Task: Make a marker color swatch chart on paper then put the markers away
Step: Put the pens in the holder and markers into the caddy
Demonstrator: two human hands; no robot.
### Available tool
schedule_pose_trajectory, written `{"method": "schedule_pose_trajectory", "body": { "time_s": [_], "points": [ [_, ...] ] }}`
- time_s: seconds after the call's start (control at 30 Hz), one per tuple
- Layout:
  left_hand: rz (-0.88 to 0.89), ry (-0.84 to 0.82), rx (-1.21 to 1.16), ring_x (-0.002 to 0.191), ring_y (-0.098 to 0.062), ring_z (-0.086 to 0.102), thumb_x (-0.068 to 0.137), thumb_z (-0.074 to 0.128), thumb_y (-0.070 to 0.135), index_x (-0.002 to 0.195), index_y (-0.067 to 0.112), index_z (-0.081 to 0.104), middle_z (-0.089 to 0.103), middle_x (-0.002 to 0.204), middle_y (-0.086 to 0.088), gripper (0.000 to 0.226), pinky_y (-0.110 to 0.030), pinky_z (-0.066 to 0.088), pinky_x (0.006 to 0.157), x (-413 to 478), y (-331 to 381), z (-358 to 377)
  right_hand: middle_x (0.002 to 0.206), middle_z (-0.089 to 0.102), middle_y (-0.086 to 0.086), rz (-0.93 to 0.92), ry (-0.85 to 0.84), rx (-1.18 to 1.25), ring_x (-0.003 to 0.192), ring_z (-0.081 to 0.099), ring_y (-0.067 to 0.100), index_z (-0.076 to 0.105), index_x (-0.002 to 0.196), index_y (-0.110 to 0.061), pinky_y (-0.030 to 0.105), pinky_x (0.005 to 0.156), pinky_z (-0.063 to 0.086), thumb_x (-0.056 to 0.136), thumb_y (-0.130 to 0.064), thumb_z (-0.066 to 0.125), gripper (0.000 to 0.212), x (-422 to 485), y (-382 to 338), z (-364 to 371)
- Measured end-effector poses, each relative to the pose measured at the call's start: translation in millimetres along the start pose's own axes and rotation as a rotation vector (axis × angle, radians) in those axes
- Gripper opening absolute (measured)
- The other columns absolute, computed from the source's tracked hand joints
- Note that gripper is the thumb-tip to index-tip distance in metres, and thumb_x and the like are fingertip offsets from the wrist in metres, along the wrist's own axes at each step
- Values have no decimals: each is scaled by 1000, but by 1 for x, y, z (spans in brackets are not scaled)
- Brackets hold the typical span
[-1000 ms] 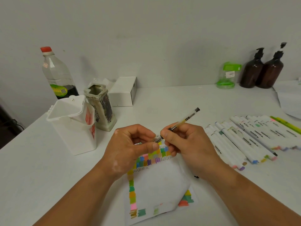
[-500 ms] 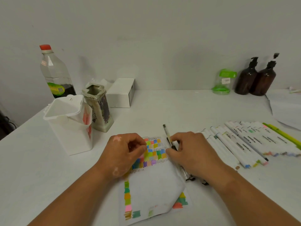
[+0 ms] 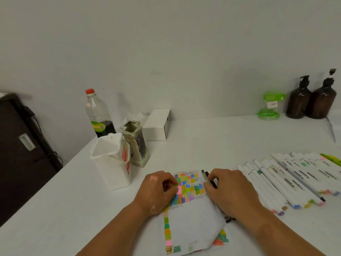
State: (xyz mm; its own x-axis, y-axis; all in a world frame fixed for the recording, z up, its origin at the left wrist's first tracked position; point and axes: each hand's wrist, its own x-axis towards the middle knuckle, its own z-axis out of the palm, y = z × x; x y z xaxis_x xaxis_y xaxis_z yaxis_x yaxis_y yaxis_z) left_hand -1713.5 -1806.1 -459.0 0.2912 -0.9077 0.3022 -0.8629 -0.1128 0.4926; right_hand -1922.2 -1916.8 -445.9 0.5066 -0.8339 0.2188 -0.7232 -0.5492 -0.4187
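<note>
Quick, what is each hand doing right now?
Left hand: fingers curled, resting on the swatch paper; whether it grips anything cannot be told.
Right hand: closed around two pens.

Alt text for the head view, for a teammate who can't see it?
A person's left hand rests on a colour swatch chart on a white table while the right hand grips two pens at its right edge. White markers lie in a row at right, an open white container left.
</note>
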Motion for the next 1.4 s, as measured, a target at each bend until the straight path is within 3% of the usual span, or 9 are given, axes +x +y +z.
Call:
{"method": "schedule_pose_trajectory", "body": {
  "time_s": [0.2,0.33,0.47,0.67,0.83,1.0,1.13,1.27,1.4],
  "points": [
    [-30,74,166,70,1,61,90,70,35,97,28,73,64,80,20,10,-12,52,66,19,22,-49,71,65,-15,-22,14,123,73,61,4,70,94,-37,23,63,50,92,-51,60,18,-5,-9,-6],
    [-85,200,421,80,-15,64,88,67,40,100,22,72,68,88,4,22,-31,57,77,78,29,-120,65,64,-14,-58,-12,177,69,61,3,65,88,-40,16,56,44,93,-52,59,14,-9,-13,-6],
    [-364,96,767,69,-18,58,91,52,54,93,15,61,61,79,-1,40,-31,52,62,126,11,-154,62,62,-14,-60,-60,205,62,60,1,62,88,-41,12,51,38,94,-54,58,16,-9,-14,-9],
    [-497,-10,999,74,-20,57,79,33,84,82,22,53,56,71,3,65,-37,47,76,151,-28,-131,76,63,-16,-38,-90,241,71,55,-2,59,90,-42,11,49,32,94,-61,54,19,-3,-13,-11],
    [-532,-6,1002,71,-17,54,79,37,80,83,28,53,55,71,6,54,-40,38,74,166,-38,-118,74,59,-18,-58,-127,251,71,55,-2,54,92,-44,8,54,34,94,-62,51,19,1,-11,-8],
    [-510,115,917,62,-15,50,73,46,75,89,22,57,52,69,7,57,-38,45,73,166,-38,-114,74,58,-18,-68,-133,249,72,55,-1,53,91,-43,12,85,47,93,-62,51,20,2,-9,-2],
    [-366,146,951,57,-13,47,68,47,81,92,20,50,51,65,5,65,-34,38,63,163,-3,-115,74,61,-15,-39,-98,235,68,57,-1,55,87,-43,8,59,41,92,-63,53,20,2,-10,-5],
    [-224,186,841,56,-9,45,71,46,81,90,21,46,48,63,8,63,-32,37,60,135,49,-119,76,68,-15,1,-57,224,75,63,3,65,88,-38,18,68,54,93,-56,56,20,-1,-5,-15],
    [-146,148,691,68,-15,55,73,41,85,96,22,50,61,78,5,68,-35,50,66,76,90,-108,55,64,-11,45,68,336,57,61,5,69,77,-36,21,55,51,91,-45,66,17,4,10,-34]
  ]
}}
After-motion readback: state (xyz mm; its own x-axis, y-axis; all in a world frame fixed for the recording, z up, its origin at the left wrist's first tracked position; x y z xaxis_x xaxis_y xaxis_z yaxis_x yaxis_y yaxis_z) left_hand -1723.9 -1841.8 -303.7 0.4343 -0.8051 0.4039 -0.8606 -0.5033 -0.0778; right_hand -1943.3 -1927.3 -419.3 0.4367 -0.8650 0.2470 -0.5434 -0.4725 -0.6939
